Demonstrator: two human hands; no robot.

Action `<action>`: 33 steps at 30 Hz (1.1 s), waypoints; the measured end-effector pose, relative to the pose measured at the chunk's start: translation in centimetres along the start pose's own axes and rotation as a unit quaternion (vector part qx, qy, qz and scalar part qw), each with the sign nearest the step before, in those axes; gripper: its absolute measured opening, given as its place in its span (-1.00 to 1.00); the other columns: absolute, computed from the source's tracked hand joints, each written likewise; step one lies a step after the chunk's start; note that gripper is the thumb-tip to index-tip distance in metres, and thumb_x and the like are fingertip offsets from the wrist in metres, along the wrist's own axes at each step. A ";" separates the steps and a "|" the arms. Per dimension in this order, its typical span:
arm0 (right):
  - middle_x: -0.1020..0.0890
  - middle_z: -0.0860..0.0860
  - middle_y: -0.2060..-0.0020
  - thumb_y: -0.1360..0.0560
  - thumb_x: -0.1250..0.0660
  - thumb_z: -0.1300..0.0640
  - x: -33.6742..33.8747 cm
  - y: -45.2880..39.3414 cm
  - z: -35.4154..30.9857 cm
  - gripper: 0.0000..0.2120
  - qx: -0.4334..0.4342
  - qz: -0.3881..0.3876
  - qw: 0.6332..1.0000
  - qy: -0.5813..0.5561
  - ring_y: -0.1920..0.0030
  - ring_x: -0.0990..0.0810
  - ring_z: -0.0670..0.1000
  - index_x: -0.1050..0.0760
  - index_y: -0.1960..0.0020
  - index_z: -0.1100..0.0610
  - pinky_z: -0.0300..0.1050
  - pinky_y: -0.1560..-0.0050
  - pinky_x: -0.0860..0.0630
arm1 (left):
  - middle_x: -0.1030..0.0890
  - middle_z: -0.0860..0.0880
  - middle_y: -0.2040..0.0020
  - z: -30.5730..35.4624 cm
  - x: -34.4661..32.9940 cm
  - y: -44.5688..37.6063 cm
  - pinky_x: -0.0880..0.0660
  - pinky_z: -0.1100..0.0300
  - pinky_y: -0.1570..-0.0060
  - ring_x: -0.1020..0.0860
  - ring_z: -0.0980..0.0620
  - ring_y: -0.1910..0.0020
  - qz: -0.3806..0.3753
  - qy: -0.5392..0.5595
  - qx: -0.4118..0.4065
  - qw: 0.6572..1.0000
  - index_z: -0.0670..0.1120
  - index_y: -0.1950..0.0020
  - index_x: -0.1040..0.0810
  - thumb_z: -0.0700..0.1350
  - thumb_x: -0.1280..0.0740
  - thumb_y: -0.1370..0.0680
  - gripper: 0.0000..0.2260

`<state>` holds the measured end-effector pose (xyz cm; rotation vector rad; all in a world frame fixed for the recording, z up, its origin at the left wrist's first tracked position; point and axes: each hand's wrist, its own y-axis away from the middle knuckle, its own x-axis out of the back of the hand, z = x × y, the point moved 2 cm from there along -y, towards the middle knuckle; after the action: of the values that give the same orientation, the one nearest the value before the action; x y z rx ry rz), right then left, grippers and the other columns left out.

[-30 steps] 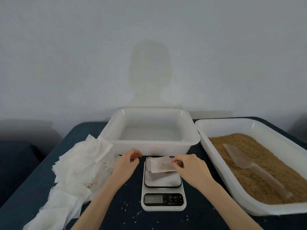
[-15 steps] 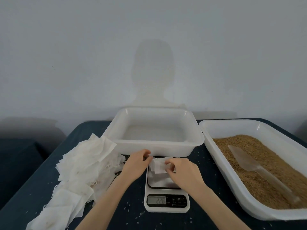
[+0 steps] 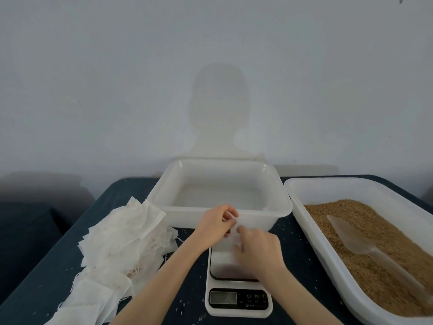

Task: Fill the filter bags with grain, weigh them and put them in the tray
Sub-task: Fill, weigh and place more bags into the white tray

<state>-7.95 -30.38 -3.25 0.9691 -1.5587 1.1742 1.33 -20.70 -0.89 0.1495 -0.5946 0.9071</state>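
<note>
A small white filter bag is held above the far end of the white kitchen scale. My left hand pinches its left edge, fingers curled. My right hand grips its right side and covers most of it. The bag looks flat; I cannot tell whether grain is inside. Behind the hands stands an empty white tray. A large white tray of brown grain lies to the right, with a clear plastic scoop resting on the grain.
A loose pile of empty white filter bags spreads over the left side of the dark blue table. Stray grains are scattered around the scale. A pale wall rises just behind the trays.
Both hands have closed in on the bag. It has risen from the scale platform to the platform's far edge, and the scale's display no longer shows a clear reading.
</note>
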 end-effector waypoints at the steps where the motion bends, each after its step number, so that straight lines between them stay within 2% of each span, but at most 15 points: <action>1: -0.62 -0.03 0.20 -0.54 -0.14 -0.05 0.8 -0.7 0.4 -0.81 -0.007 0.013 1.000 -0.007 0.22 -0.60 0.06 -0.45 -0.04 -0.01 -0.14 0.33 -0.27 | -0.53 0.04 0.23 0.8 0.4 -0.6 -0.48 0.35 0.36 -0.49 0.23 0.45 0.010 0.026 -0.003 1.000 -0.01 0.13 -0.51 -0.25 -0.29 -0.57 -0.85; 3: -0.62 -0.01 0.23 -0.55 -0.12 -0.01 2.7 -2.5 1.1 -0.81 -0.016 0.041 0.998 -0.040 0.22 -0.58 0.09 -0.49 -0.02 -0.02 -0.13 0.32 -0.30 | -0.53 0.01 0.23 2.2 1.5 -1.9 -0.58 0.26 0.24 -0.52 0.23 0.45 0.044 0.068 -0.009 0.997 -0.03 0.16 -0.52 -0.27 -0.30 -0.56 -0.83; 5: -0.64 0.03 0.18 -0.57 -0.12 -0.01 4.6 -4.7 1.6 -0.77 -0.017 0.046 0.996 -0.077 0.12 -0.60 0.13 -0.55 -0.06 -0.06 -0.11 0.26 -0.36 | -0.54 -0.03 0.21 3.2 2.9 -3.3 -0.61 0.18 0.12 -0.55 0.25 0.43 0.088 0.106 -0.012 0.990 -0.10 0.13 -0.52 -0.30 -0.29 -0.56 -0.86; 7: -0.66 0.01 0.14 -0.59 -0.15 -0.02 5.9 -7.1 2.1 -0.76 -0.015 0.059 0.994 -0.094 0.07 -0.60 0.11 -0.58 -0.09 -0.06 -0.13 0.26 -0.33 | -0.52 -0.06 0.17 3.9 3.9 -4.6 -0.59 0.20 0.12 -0.59 0.20 0.41 0.127 0.129 -0.007 0.984 -0.15 0.09 -0.49 -0.34 -0.25 -0.57 -0.88; 9: -0.65 -0.01 0.20 -0.60 -0.15 0.03 6.5 -9.4 2.5 -0.76 -0.010 0.090 0.994 -0.067 0.13 -0.60 0.08 -0.60 -0.02 -0.03 -0.14 0.35 -0.26 | -0.52 -0.05 0.15 4.2 4.1 -5.6 -0.55 0.28 0.18 -0.63 0.13 0.37 0.149 0.141 -0.004 0.979 -0.14 0.08 -0.46 -0.33 -0.21 -0.59 -0.87; 10: -0.64 -0.01 0.20 -0.60 -0.15 0.07 6.4 -10.5 2.7 -0.76 -0.011 0.099 0.994 -0.047 0.13 -0.61 0.08 -0.61 0.01 -0.02 -0.15 0.37 -0.25 | -0.52 -0.04 0.16 4.1 4.0 -6.0 -0.54 0.26 0.18 -0.63 0.11 0.35 0.156 0.137 -0.004 0.978 -0.14 0.08 -0.45 -0.33 -0.20 -0.59 -0.87; 12: -0.65 0.01 0.12 -0.58 -0.17 0.13 5.3 -12.0 3.0 -0.77 -0.013 0.086 0.996 -0.011 0.05 -0.61 0.09 -0.61 -0.03 0.00 -0.13 0.28 -0.36 | -0.54 -0.07 0.17 3.3 3.4 -6.8 -0.54 0.18 0.15 -0.64 0.04 0.31 0.160 0.100 0.007 0.982 -0.17 0.05 -0.45 -0.34 -0.20 -0.59 -0.89; 15: -0.63 0.06 -0.04 -0.57 -0.19 0.17 2.1 -12.9 3.5 -0.74 -0.019 -0.012 0.999 0.039 -0.09 -0.58 0.13 -0.61 -0.13 0.00 -0.13 0.13 -0.38 | -0.62 -0.20 0.04 0.8 2.0 -8.1 -0.46 0.28 0.16 -0.64 -0.12 0.05 0.109 -0.034 0.061 0.992 -0.22 -0.06 -0.52 -0.29 -0.25 -0.58 -0.90; 18: -0.61 0.05 -0.16 -0.58 -0.18 0.18 -0.2 -12.8 4.2 -0.68 -0.036 -0.148 0.988 -0.019 -0.15 -0.56 0.13 -0.57 -0.26 -0.02 -0.10 -0.01 -0.44 | -0.62 -0.12 -0.12 -1.6 0.9 -8.9 -0.43 0.20 -0.06 -0.55 -0.07 -0.14 0.015 -0.197 0.098 0.975 -0.17 -0.13 -0.58 -0.18 -0.33 -0.55 -0.82; 22: -0.59 0.08 -0.22 -0.62 -0.17 0.10 0.4 -12.7 4.4 -0.68 -0.032 -0.278 0.957 -0.077 -0.20 -0.53 0.10 -0.53 -0.32 0.09 -0.14 -0.07 -0.37 | -0.61 -0.08 -0.17 -2.1 0.7 -9.3 -0.42 0.19 -0.10 -0.53 -0.03 -0.17 -0.056 -0.257 0.123 0.957 -0.12 -0.14 -0.61 -0.12 -0.37 -0.54 -0.80; 25: -0.56 0.03 -0.27 -0.62 -0.17 0.08 1.2 -12.3 4.5 -0.67 -0.024 -0.301 0.948 -0.104 -0.24 -0.50 0.06 -0.52 -0.33 0.06 -0.16 -0.16 -0.36 | -0.61 -0.08 -0.17 -1.7 1.2 -9.0 -0.44 0.15 -0.12 -0.53 -0.04 -0.18 -0.072 -0.273 0.125 0.951 -0.09 -0.17 -0.60 -0.13 -0.30 -0.56 -0.79; 27: -0.59 -0.03 -0.23 -0.59 -0.22 0.10 1.6 -12.1 4.6 -0.70 -0.017 -0.284 0.949 -0.134 -0.21 -0.52 0.01 -0.57 -0.27 0.02 -0.19 -0.19 -0.40 | -0.63 -0.10 -0.12 -1.5 1.5 -8.5 -0.48 0.09 -0.13 -0.56 -0.05 -0.14 -0.070 -0.256 0.120 0.957 -0.11 -0.15 -0.60 -0.17 -0.24 -0.57 -0.78; 30: -0.64 -0.03 -0.15 -0.57 -0.28 0.09 2.0 -12.0 4.5 -0.75 -0.005 -0.259 0.953 -0.160 -0.13 -0.54 -0.03 -0.62 -0.20 0.03 -0.23 -0.10 -0.41 | -0.62 -0.07 -0.13 -0.9 2.5 -7.1 -0.50 0.07 -0.11 -0.55 -0.06 -0.12 -0.054 -0.256 0.113 0.959 -0.09 -0.18 -0.57 -0.14 -0.19 -0.59 -0.77; 31: -0.66 0.00 -0.09 -0.57 -0.28 0.07 1.9 -11.9 4.6 -0.76 -0.005 -0.258 0.952 -0.165 -0.06 -0.55 -0.04 -0.64 -0.16 0.06 -0.24 -0.04 -0.39 | -0.60 -0.06 -0.14 -0.6 3.1 -6.6 -0.49 0.09 -0.09 -0.55 -0.05 -0.11 -0.045 -0.262 0.109 0.958 -0.08 -0.18 -0.56 -0.13 -0.19 -0.59 -0.77; 33: -0.62 0.08 0.20 -0.58 -0.25 -0.01 1.9 -11.8 4.7 -0.74 -0.005 -0.256 0.951 -0.173 0.17 -0.46 -0.04 -0.66 0.08 0.09 -0.23 0.16 -0.32 | -0.58 -0.03 -0.16 -0.2 4.7 -5.3 -0.48 0.13 -0.08 -0.55 -0.04 -0.10 -0.008 -0.258 0.100 0.961 -0.04 -0.18 -0.56 -0.10 -0.20 -0.59 -0.77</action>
<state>1.73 -37.76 0.89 1.5245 -1.4416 0.6528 7.71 -20.63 2.13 0.5856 -0.9814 0.9152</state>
